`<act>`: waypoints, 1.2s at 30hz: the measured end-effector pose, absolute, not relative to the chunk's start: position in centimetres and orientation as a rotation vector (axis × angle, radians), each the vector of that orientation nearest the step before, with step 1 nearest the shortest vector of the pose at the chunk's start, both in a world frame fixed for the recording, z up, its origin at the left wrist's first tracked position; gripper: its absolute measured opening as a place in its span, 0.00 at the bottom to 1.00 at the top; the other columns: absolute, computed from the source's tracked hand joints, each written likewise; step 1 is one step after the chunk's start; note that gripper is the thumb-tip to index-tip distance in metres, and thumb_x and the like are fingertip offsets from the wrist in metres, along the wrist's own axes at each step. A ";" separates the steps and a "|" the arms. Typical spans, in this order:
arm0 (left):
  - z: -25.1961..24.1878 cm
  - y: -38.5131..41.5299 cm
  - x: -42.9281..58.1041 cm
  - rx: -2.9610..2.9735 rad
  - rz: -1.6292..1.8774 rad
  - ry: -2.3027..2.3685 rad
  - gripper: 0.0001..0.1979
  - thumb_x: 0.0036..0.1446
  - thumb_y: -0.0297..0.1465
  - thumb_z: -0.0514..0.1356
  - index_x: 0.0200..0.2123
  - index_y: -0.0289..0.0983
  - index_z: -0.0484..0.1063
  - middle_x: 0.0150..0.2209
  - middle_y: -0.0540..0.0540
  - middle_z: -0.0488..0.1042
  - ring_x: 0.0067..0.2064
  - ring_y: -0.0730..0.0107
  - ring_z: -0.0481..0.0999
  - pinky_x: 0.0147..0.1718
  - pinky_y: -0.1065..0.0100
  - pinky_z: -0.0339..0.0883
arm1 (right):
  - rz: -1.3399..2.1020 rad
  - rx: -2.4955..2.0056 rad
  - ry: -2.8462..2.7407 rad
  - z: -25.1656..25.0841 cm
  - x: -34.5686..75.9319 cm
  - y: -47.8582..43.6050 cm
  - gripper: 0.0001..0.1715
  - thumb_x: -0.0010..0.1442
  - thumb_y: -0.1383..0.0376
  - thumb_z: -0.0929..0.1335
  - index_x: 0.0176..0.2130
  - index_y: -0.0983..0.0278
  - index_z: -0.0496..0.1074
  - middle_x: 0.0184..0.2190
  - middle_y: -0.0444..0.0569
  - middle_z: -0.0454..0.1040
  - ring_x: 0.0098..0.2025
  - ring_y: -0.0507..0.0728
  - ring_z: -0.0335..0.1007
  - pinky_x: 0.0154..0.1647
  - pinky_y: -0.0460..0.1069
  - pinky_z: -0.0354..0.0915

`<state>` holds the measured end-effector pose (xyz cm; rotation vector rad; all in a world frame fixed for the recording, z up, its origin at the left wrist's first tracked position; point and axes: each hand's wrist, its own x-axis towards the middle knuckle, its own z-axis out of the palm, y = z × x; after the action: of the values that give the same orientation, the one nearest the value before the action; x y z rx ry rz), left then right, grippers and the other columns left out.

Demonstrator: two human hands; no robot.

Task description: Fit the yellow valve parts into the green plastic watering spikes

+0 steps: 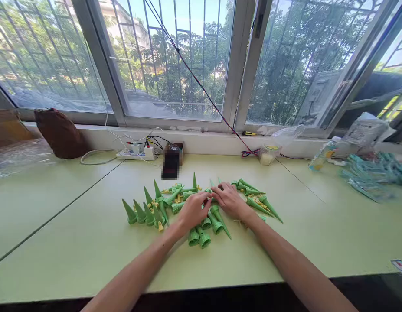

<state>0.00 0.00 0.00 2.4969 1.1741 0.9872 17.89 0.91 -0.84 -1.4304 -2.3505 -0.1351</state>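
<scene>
A heap of green cone-shaped plastic spikes with small yellow parts lies in the middle of a pale green table. Several cones stand upright in a row at the heap's left. My left hand and my right hand rest palm down on the heap's centre, fingertips meeting over a cone. What the fingers grip is hidden. More cones lie just below my hands.
A power strip with cables and a small dark box sit by the window sill. A brown bag lies far left. A clear jar, a bottle and teal packets are at the right.
</scene>
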 end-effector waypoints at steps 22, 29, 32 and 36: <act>-0.7 0.2 0.0 2.526 1.071 1.122 0.07 0.60 0.24 0.56 0.34 0.36 0.74 0.28 0.49 0.75 0.29 0.71 0.72 0.31 0.71 0.63 | -0.091 -1.448 -2.268 -2.1 17.7 1.5 0.14 0.71 0.60 0.60 0.48 0.62 0.71 0.37 0.52 0.69 0.41 0.59 0.64 0.46 0.52 0.59; -0.6 0.0 0.1 2.510 1.082 1.107 0.08 0.59 0.23 0.56 0.37 0.37 0.75 0.29 0.49 0.76 0.29 0.71 0.72 0.31 0.71 0.64 | -0.122 -1.470 -2.311 -2.1 17.2 1.0 0.14 0.71 0.62 0.58 0.42 0.62 0.71 0.36 0.52 0.66 0.40 0.59 0.62 0.45 0.52 0.59; -0.6 0.1 0.1 2.500 1.085 1.101 0.07 0.60 0.24 0.56 0.37 0.37 0.75 0.29 0.49 0.76 0.29 0.71 0.72 0.31 0.71 0.64 | -0.077 -1.464 -2.277 -2.1 17.1 1.0 0.15 0.71 0.61 0.59 0.42 0.62 0.71 0.34 0.51 0.66 0.40 0.59 0.63 0.45 0.52 0.60; -0.6 0.1 0.1 2.470 1.120 1.117 0.08 0.62 0.25 0.54 0.35 0.37 0.74 0.30 0.48 0.75 0.30 0.71 0.72 0.32 0.70 0.64 | -0.025 -1.374 -2.155 -1.7 17.3 0.9 0.14 0.71 0.61 0.59 0.45 0.61 0.71 0.35 0.50 0.66 0.41 0.59 0.63 0.46 0.53 0.62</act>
<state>0.08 0.09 -0.56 2.4701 1.1167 1.1202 17.33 0.85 -1.68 -1.3742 -2.1555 -0.0253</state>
